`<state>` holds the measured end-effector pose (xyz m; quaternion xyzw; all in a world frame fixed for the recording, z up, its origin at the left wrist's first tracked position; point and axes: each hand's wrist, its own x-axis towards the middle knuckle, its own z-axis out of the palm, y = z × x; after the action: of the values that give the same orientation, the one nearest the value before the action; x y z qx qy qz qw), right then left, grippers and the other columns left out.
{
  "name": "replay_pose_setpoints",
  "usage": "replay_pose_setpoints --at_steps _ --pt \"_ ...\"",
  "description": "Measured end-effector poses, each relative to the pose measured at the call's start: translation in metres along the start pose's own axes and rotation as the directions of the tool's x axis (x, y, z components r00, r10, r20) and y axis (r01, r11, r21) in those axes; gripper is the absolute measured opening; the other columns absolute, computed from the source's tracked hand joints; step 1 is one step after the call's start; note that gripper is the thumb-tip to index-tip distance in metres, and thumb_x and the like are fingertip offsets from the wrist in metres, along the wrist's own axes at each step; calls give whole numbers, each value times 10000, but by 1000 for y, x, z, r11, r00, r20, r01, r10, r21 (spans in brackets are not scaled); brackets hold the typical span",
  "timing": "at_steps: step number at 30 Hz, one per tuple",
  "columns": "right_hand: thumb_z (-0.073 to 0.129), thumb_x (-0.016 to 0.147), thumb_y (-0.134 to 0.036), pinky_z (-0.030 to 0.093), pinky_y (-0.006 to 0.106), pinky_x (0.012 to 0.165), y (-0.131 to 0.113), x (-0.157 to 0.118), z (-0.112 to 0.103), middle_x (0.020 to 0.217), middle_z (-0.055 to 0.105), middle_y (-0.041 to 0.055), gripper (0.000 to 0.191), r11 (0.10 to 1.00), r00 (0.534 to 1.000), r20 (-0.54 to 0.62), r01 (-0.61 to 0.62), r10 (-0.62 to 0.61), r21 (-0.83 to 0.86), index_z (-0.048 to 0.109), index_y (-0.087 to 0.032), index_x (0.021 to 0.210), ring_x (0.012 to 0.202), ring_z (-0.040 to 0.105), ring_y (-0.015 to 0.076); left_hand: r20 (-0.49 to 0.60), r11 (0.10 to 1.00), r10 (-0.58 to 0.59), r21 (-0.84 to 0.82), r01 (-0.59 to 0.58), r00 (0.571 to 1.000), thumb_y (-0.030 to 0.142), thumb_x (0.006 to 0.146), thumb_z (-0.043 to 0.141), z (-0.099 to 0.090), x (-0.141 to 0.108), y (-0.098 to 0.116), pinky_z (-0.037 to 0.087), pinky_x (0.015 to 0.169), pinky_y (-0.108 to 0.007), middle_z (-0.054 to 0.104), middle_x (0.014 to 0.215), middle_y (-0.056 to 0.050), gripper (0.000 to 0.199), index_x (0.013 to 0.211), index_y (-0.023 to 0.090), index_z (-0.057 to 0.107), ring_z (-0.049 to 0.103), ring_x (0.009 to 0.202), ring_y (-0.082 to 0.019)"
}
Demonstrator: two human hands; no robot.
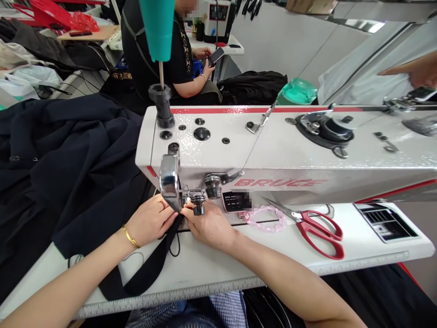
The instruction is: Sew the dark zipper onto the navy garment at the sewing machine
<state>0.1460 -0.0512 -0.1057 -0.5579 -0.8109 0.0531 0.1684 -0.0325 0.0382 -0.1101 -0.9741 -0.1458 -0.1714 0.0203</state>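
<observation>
My left hand, with a gold bracelet at the wrist, is closed on the dark navy garment just left of the needle area. A strip of the same dark cloth loops from under the fingers towards the table's front edge. My right hand pinches the cloth from the other side, its fingertips partly hidden by the tension knob. Both hands meet beneath the head of a white sewing machine, beside its shiny metal cover. The needle itself is hidden.
Red-handled scissors, a pink bead loop and a phone lie right of my hands. A control panel is set in the table's right end. Behind the machine a seated person holds a phone. A turquoise thread cone stands above.
</observation>
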Motion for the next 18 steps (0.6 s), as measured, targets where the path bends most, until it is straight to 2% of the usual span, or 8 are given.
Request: replay_pose_setpoints --at_steps 9,18 --pt "423 833 -165 390 334 752 -4 0 5 925 568 81 160 998 999 5 -45 46 -39 581 -170 864 857 485 205 8 1000 -13 -6 13 1000 221 867 410 0 1 2 480 745 -326 604 865 -76 227 921 149 619 532 823 -186" --pt "423 825 -154 381 334 727 -10 3 6 881 552 75 128 992 999 4 -37 38 -118 533 -161 892 808 471 206 4 999 -4 50 4 1000 219 856 423 1 2 1 471 678 -326 594 786 -75 226 888 134 630 508 738 -190"
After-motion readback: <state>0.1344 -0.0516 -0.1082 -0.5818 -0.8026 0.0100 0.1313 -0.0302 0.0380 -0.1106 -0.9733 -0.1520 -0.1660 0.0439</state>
